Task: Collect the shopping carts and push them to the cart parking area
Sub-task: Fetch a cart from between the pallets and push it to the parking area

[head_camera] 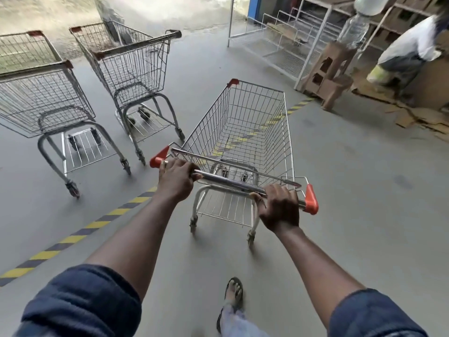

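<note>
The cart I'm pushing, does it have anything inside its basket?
No, the cart holds nothing; the floor and striped tape show straight through its wire basket.

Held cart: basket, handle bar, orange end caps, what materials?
Silver wire-grid basket: looks like plated steel wire, shiny welded mesh. Silver tubular handle bar: likely polished metal, mirror glints. Orange end caps: probably moulded plastic, matte, uniform colour.

Both arms out front, my left hand (176, 181) and right hand (279, 207) on the cart handle (226, 182).
Each hand curls over the cart handle near its own end, knuckles up, wrists straight. My forearms are bare and nearly straight, blue sleeves (80, 302) pushed up to the elbows.
</note>
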### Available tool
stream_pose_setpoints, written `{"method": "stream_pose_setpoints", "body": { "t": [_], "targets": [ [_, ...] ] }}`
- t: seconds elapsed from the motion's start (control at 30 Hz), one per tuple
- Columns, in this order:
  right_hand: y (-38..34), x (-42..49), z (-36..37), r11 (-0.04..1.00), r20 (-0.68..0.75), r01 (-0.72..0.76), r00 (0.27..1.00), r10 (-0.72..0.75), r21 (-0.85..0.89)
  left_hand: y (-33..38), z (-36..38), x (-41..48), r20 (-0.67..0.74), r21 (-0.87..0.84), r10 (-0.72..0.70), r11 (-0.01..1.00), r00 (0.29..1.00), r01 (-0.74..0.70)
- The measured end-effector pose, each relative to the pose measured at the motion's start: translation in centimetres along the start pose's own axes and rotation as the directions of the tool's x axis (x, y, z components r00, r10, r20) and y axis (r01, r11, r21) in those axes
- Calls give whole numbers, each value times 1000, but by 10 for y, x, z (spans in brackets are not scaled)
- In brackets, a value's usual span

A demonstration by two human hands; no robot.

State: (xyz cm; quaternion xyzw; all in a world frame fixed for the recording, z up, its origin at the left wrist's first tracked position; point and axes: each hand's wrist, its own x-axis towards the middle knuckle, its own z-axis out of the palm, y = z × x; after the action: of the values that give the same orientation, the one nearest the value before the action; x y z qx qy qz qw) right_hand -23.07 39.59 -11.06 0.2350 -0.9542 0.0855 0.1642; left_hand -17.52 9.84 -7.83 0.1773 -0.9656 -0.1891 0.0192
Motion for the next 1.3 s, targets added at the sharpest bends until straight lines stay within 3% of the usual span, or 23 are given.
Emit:
{"method": "stream_pose_setpoints", "body": {
  "t": [0.43, 0.73, 0.93, 1.07, 1.3],
  "targets": [
    [63, 266, 91, 1000, -25, -11, 1000, 11, -2, 33, -2, 279, 7, 53, -22, 998, 1000, 21],
    [115, 458, 147, 998, 196, -57, 979, 54, 10, 57, 10, 457, -23, 95, -78, 992, 997, 80],
    [163, 604, 202, 997, 319, -82, 945, 76, 6, 85, 25, 572, -66, -6, -139, 990, 988, 139],
    [187, 708, 241, 996, 310, -78, 947, 84, -33, 97, 30, 652, -43, -74, -156, 986, 987, 152],
    [198, 866, 297, 989, 389, -145, 910, 143, -25, 83, 3, 787, 13, 96, -49, 994, 999, 47]
  ]
}}
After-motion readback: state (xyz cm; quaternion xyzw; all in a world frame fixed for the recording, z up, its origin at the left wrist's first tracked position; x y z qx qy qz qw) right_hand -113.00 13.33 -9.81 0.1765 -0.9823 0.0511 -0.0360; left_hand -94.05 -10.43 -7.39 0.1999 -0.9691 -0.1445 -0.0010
